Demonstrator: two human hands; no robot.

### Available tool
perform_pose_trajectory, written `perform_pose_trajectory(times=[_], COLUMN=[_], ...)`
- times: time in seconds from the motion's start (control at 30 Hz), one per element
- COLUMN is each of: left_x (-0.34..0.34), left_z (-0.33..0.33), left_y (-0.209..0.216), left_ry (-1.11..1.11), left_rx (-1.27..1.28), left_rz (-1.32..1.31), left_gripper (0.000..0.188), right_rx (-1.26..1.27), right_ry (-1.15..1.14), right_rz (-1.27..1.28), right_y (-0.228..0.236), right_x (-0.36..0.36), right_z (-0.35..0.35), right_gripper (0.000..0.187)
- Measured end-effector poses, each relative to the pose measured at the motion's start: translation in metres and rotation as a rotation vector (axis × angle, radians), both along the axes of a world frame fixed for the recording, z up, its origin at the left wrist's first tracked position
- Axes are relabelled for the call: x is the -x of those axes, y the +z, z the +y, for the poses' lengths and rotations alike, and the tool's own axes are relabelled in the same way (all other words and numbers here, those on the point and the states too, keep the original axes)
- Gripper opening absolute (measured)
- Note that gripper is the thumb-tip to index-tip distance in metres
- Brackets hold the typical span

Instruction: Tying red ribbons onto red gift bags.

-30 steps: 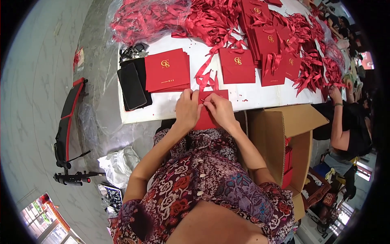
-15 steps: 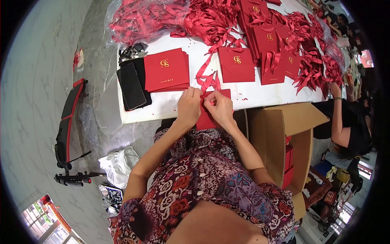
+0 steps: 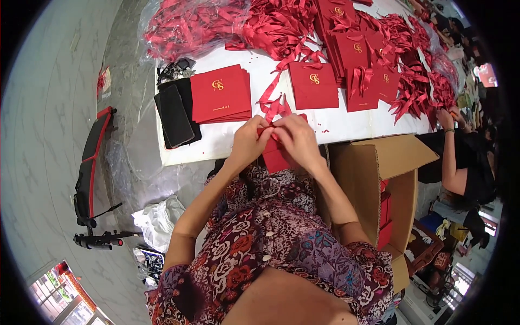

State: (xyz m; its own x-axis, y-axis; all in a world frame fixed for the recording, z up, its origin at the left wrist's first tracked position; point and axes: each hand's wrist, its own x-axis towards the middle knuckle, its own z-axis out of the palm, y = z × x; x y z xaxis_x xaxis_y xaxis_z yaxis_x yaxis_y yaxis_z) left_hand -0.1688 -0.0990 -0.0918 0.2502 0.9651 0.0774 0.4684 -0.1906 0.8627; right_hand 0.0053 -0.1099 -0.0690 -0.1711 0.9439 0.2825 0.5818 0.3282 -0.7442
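The left hand [image 3: 249, 141] and right hand [image 3: 299, 142] seem to pinch red ribbon [image 3: 273, 112] on a red bag [image 3: 277, 161] at the table's [image 3: 215, 145] edge; farther bags [image 3: 313, 93] already have ribbon; the left stack [image 3: 221, 96] shows none.

My fingers [image 3: 264, 132] are on a matt, smooth paper bag [image 3: 277, 158] with glossy, satin-like cloth ribbon [image 3: 275, 108], near brown cardboard [image 3: 355, 176].

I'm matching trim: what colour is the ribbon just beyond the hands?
The ribbon is shiny red; head view shows it best.
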Motion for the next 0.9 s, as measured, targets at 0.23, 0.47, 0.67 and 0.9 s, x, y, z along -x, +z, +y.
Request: perform_pose_trajectory(times=[0.23, 0.47, 0.67, 0.9], left_x=[-0.004, -0.006, -0.009, -0.012], left_z=[-0.004, 0.001, 0.002, 0.009], left_y=[0.000, 0.001, 0.008, -0.013], left_ry=[-0.064, -0.174, -0.135, 0.047], left_rx=[-0.257, -0.367, -0.231, -0.139], left_rz=[0.070, 0.044, 0.071, 0.092], left_gripper=[0.017, 0.013, 0.017, 0.022], right_rx=[0.349, 0.691, 0.327, 0.262], right_ry=[0.269, 0.331, -0.117, -0.179], right_rz=[0.055, 0.382, 0.261, 0.100], right_y=[-0.010, -0.038, -0.039, -0.017], right_x=[-0.029, -0.033, -0.016, -0.051], right_z=[0.027, 0.044, 0.060, 0.054], right_gripper=[0.017, 0.018, 0.022, 0.025])
